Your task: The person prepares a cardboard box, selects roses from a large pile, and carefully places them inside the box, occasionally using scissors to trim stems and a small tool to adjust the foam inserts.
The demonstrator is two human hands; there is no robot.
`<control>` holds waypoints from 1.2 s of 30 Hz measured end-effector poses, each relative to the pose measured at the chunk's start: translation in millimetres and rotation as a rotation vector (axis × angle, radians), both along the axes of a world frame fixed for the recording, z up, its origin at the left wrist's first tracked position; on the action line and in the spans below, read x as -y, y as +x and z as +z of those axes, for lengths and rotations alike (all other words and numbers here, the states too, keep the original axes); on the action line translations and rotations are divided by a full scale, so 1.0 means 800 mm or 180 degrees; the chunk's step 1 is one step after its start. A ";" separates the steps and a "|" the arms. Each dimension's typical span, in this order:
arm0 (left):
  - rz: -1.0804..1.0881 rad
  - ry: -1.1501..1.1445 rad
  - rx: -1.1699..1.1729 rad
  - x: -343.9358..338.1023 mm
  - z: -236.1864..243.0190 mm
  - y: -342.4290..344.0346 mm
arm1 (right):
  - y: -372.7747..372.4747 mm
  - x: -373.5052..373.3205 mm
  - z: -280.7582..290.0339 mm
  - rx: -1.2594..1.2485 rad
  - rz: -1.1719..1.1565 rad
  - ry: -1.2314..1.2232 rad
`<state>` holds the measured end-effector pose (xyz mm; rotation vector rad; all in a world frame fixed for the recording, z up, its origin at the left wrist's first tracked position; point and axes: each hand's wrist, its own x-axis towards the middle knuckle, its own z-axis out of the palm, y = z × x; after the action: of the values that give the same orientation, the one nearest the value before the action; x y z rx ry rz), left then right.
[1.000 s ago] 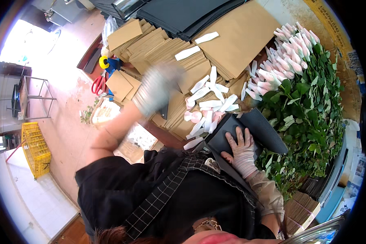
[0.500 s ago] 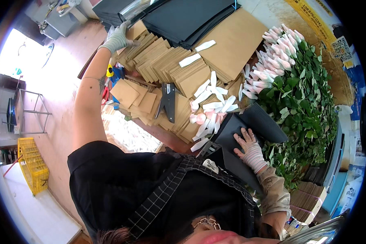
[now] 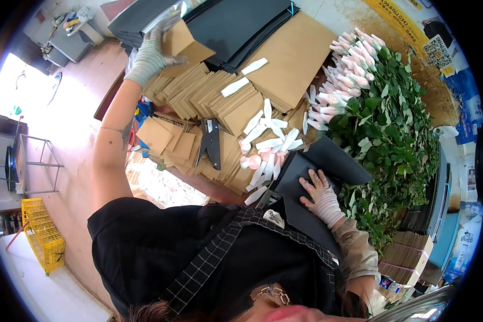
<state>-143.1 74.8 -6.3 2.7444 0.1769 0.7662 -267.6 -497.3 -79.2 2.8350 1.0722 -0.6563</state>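
My left hand (image 3: 154,60), in a striped glove, reaches to the back left and grips a raised brown card (image 3: 189,45) beside the stacks of black sheets. My right hand (image 3: 321,198) lies with fingers spread on a folded black sheet (image 3: 295,173) at my front. Between them are fanned piles of kraft cards (image 3: 190,94), a black stapler (image 3: 212,145) and scattered white and pink paper sleeves (image 3: 268,161). To the right lies a dense bundle of leafy rose stems (image 3: 381,139), their heads (image 3: 359,64) in white netting.
Black sheet stacks (image 3: 241,29) and a large kraft stack (image 3: 284,59) fill the back. Bundled cardboard (image 3: 405,257) stands at the lower right. At left are a metal frame stand (image 3: 37,161) and a yellow crate (image 3: 40,236). A light basket (image 3: 155,182) of white pieces is below the table edge.
My left arm has swung from over the central card piles to the back left, where a card is now lifted in that hand. My right hand stays spread on the black sheet.
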 end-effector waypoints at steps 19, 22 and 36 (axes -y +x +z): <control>-0.0995 0.0141 -0.2794 0.151 -0.014 -0.033 | -0.003 0.006 -0.002 -0.0006 -0.0112 -0.0096; -0.1188 0.0202 -0.3259 0.148 -0.016 -0.023 | -0.003 0.004 -0.005 0.0037 -0.0128 -0.0087; -0.1719 -0.4390 -0.0763 0.283 -0.007 -0.105 | -0.009 0.006 -0.001 0.0255 -0.0071 0.0433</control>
<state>-227.4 -151.9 -12.2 1.4167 -0.0142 0.0375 -274.7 -502.2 -79.7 2.9629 1.1150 -0.4841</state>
